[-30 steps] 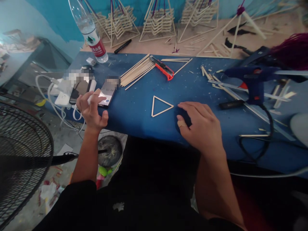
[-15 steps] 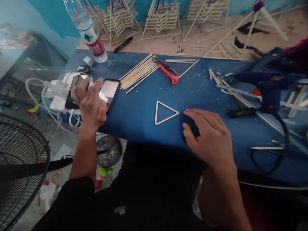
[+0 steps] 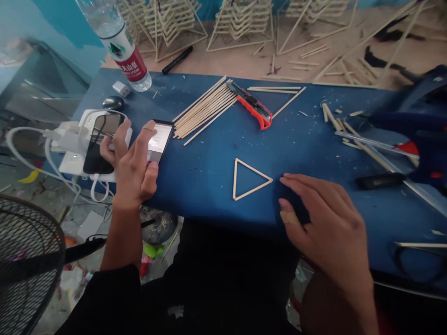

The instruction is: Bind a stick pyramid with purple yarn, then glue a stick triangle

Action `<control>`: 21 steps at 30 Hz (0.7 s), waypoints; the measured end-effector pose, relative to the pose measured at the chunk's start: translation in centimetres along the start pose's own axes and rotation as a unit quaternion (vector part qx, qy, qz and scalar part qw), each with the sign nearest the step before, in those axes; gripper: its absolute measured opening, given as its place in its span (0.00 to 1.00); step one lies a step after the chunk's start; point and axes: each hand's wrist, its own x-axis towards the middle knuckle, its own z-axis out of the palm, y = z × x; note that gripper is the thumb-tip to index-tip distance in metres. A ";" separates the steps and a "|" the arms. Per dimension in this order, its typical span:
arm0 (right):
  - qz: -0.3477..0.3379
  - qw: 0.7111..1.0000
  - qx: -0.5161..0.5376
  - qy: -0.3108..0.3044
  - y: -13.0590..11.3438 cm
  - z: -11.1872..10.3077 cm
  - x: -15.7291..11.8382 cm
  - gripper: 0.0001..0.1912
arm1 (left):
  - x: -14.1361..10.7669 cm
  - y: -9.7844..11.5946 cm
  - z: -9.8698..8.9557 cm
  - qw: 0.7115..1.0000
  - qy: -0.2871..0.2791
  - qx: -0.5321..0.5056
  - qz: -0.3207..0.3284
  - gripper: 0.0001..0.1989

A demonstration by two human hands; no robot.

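My left hand (image 3: 134, 165) has its fingers spread over a lit phone (image 3: 160, 139); a fingertip is at the screen, though I cannot tell whether it presses. Left of that hand, a second dark phone (image 3: 99, 146) lies on a white power strip (image 3: 71, 162). My right hand (image 3: 321, 214) rests on the blue table with fingers apart and nothing in them. Just left of its fingertips lies a triangle of thin wooden sticks (image 3: 252, 187). Beyond are a bundle of sticks (image 3: 204, 111) and an orange-handled utility knife (image 3: 253, 107).
A water bottle (image 3: 127, 58), charger (image 3: 121, 88), mouse (image 3: 113, 103) and black marker (image 3: 177, 60) are at the back left. Stick structures (image 3: 240, 23) line the back. A blue glue gun (image 3: 415, 139) lies at right among sticks. A fan (image 3: 28, 260) stands at lower left.
The view has shifted closer to the table, so things on it look larger. My left hand's fingers have moved slightly at the lit phone. The right hand stays beside the triangle.
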 end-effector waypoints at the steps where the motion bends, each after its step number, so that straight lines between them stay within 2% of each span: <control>1: 0.002 1.000 0.001 -0.003 0.0 0.0 0.0 0.22 | 0.0 0.1 0.0 1.000 -0.001 0.000 -0.003 0.34; 8: 0.006 1.000 0.005 -0.011 -0.1 -0.1 0.0 0.20 | -0.5 0.6 0.3 0.999 0.052 0.010 -0.002 0.34; 18: 0.002 1.000 0.007 -0.005 -0.1 0.0 0.2 0.20 | -0.4 0.3 0.2 0.999 0.010 0.001 -0.037 0.31; 21: 0.001 1.000 0.007 -0.006 -0.1 0.0 0.2 0.20 | -0.6 0.4 0.3 0.998 0.060 0.003 -0.035 0.31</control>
